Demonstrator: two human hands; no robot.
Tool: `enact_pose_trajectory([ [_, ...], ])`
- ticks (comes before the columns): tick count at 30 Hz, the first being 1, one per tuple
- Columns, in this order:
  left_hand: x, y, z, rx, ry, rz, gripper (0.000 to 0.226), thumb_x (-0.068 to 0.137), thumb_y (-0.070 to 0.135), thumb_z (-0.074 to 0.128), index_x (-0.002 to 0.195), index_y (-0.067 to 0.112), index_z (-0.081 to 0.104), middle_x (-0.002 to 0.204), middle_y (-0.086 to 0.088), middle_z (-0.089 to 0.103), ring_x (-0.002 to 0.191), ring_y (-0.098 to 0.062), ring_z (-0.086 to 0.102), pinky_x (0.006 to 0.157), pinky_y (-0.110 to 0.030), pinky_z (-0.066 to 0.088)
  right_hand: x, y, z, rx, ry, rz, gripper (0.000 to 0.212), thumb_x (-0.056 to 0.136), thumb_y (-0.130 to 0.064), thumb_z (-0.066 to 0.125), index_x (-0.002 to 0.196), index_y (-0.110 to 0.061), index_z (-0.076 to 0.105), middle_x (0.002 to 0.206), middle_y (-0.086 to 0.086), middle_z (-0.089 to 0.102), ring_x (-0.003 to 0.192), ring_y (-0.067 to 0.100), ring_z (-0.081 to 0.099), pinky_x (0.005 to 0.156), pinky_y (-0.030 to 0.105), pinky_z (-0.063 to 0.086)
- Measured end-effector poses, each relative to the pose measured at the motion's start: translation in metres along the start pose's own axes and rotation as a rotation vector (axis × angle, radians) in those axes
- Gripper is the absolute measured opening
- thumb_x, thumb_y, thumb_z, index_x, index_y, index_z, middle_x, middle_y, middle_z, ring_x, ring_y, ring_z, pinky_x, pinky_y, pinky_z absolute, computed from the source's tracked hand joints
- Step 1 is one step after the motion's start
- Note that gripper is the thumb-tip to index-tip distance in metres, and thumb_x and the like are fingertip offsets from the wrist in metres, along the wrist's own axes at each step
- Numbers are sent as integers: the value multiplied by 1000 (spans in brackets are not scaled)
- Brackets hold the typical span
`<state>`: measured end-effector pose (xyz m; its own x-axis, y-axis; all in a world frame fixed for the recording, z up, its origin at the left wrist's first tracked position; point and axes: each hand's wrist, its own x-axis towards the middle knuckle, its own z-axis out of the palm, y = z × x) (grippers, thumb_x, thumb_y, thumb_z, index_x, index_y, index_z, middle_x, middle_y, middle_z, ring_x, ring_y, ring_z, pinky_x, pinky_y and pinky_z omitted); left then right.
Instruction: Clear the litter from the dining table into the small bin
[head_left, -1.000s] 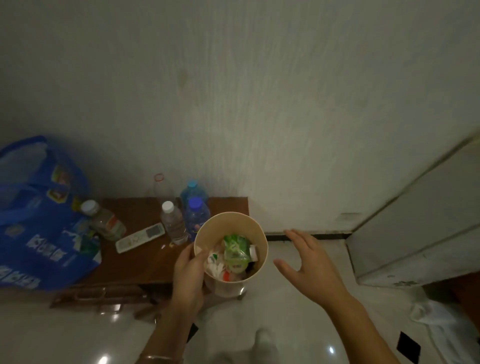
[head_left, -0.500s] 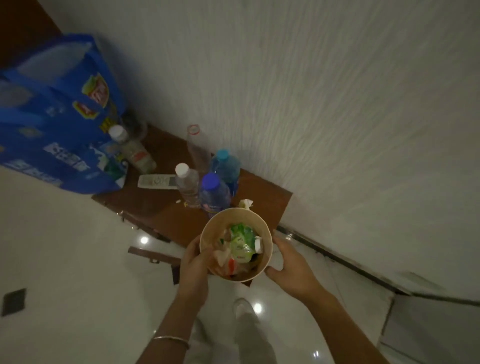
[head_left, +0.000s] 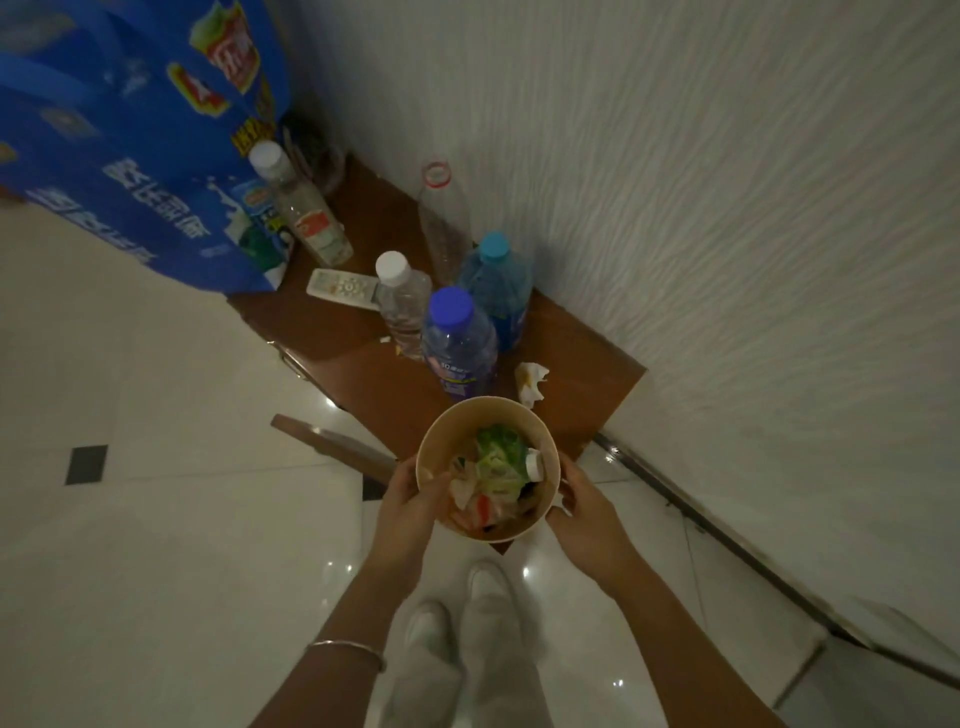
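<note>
Head view: two hands, left hand and right hand, grip one bin; five bottles behind.

A home room — wooden table, tiled floor, shopping bag.

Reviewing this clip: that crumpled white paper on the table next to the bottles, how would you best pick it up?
Pinch the raised folds of the crumpled paper from above, coming in on its wall side. The blue-capped bottle crowds its other side, and the bin sits just in front.
</note>
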<state>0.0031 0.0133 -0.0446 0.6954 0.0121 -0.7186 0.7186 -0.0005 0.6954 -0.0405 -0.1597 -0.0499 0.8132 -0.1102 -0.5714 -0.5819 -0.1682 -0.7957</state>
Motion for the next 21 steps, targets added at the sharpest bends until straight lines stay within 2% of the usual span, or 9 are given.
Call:
enact_pose_trajectory([
  [4, -1, 0, 4, 10, -45, 10, 24, 88, 17, 54, 111, 21, 57, 109, -4, 64, 102, -22, 62, 84, -33, 52, 9, 3, -2, 0, -18, 16, 51, 88, -14, 54, 132, -31, 35, 120, -12, 48, 110, 7, 46, 83, 12, 40],
  [7, 3, 0, 1, 23, -51, 26, 23, 87, 16, 54, 108, 26, 57, 105, 0, 64, 98, -17, 62, 75, -25, 51, 15, 0, -3, 26, -41, 3, 49, 88, -13, 55, 130, -31, 37, 118, -11, 50, 107, 6, 47, 77, 7, 41],
  [11, 5, 1, -1, 22, -82, 25, 20, 88, 19, 54, 103, 31, 55, 104, 5, 62, 97, -12, 60, 72, -22, 49, 18, -4, -3, -5, -15, -21, 44, 88, -14, 54, 125, -32, 40, 109, -16, 51, 101, 3, 48, 75, 7, 39],
  [14, 4, -1, -3, 46, -89, 19, 18, 88, 21, 55, 103, 30, 55, 104, 5, 61, 98, -12, 59, 72, -21, 48, 14, -7, -3, -11, -19, -65, 44, 86, -8, 56, 122, -31, 40, 103, -26, 48, 92, -7, 48, 68, -3, 38],
  [17, -1, 2, -4, 46, -122, 40, 14, 89, 19, 53, 94, 33, 53, 97, 9, 59, 91, -7, 59, 61, -12, 50, 13, -7, -2, -36, -6, -119, 45, 85, -3, 55, 122, -25, 41, 104, -25, 46, 92, -12, 46, 69, -6, 35],
  [19, -6, 3, -8, 107, -146, 60, 12, 90, 21, 51, 97, 31, 53, 95, 15, 56, 85, -2, 56, 57, -6, 48, 11, -12, -1, -103, 24, -145, 40, 87, -3, 52, 118, -26, 42, 99, -26, 45, 89, -9, 47, 68, -7, 34],
  [21, -14, 6, -14, 188, -129, 69, 18, 89, 29, 52, 107, 26, 54, 100, 15, 58, 90, -3, 57, 63, -6, 49, 6, -18, -4, -176, 103, -154, 37, 89, -3, 48, 117, -25, 43, 99, -21, 47, 89, -3, 47, 70, -7, 32],
])
